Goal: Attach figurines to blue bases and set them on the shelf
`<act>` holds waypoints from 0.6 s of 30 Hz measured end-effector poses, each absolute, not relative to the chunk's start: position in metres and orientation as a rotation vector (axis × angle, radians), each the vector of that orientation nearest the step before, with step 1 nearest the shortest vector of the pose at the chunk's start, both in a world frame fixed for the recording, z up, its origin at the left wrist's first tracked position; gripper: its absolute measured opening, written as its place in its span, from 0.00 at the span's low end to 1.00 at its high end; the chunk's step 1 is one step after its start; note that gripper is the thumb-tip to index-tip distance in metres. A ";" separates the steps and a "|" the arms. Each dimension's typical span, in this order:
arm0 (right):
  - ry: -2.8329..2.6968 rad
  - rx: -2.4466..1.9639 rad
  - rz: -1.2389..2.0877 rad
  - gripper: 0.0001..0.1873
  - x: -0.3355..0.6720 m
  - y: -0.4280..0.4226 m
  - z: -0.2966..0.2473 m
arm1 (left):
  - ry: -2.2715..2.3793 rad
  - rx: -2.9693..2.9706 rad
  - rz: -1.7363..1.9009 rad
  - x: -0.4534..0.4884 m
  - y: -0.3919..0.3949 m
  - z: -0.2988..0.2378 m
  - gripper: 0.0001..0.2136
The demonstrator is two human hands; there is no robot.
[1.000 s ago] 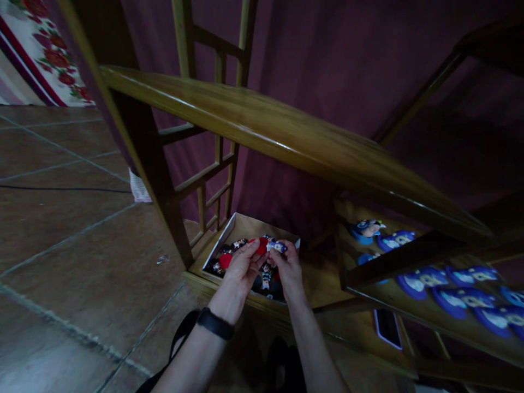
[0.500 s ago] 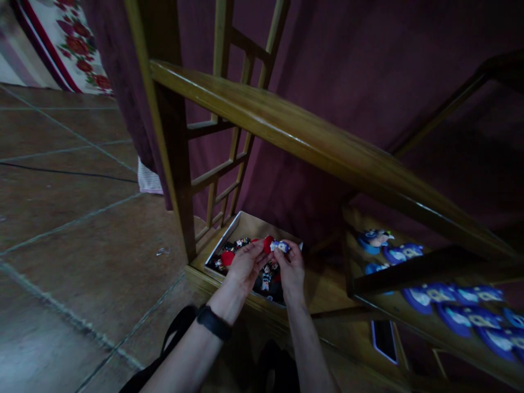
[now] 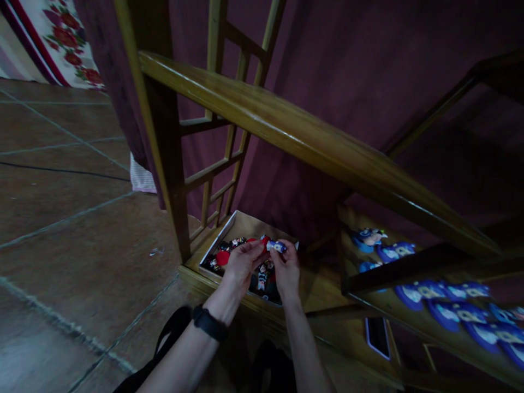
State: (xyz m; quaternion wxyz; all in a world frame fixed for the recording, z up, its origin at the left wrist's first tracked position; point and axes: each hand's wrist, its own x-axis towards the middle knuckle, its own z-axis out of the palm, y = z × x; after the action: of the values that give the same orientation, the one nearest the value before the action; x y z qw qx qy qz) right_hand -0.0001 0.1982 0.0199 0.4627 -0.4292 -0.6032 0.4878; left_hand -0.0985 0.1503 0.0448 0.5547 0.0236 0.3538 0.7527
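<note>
Both my hands are over an open shallow cardboard box (image 3: pixel 262 225) on the low wooden shelf. A small blue-and-white figurine (image 3: pixel 275 246) with a red round part, perhaps its base, is between them. My right hand (image 3: pixel 287 270) pinches the figurine from the right with thumb and fingers. On the other side, my left hand (image 3: pixel 241 265) is closed at the red part, its fingertips pressed together. Several dark and red figurines (image 3: pixel 262 277) lie in the box beneath and beside my hands. A dark band sits on my left wrist.
A wooden rail (image 3: pixel 262 109) crosses above my hands, beside a lattice side panel (image 3: pixel 213 174). To the right, several blue figurines (image 3: pixel 454 314) stand on shelves, with a phone-like dark object (image 3: pixel 377 337) lower down. A thin cable (image 3: pixel 61 170) runs over the tiled floor.
The view has shifted slightly, so everything appears a little further left. My hands keep the figurine over the box, with only small finger movement.
</note>
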 end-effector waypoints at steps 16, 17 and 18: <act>-1.761 -1.196 0.769 0.14 -0.004 0.189 0.032 | 1.203 0.153 1.712 -0.099 0.155 0.045 0.06; -1.762 -1.193 0.762 0.15 -0.003 0.188 0.034 | 1.247 0.186 1.715 -0.098 0.156 0.043 0.06; -1.757 -1.188 0.762 0.15 -0.003 0.187 0.035 | 1.310 0.227 1.726 -0.098 0.156 0.041 0.06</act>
State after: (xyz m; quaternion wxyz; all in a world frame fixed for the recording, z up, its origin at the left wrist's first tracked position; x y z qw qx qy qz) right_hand -0.0028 0.1869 0.0347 0.4294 -0.4762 -0.7041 0.3052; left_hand -0.0977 0.1565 0.0408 0.4630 0.0921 0.5331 0.7021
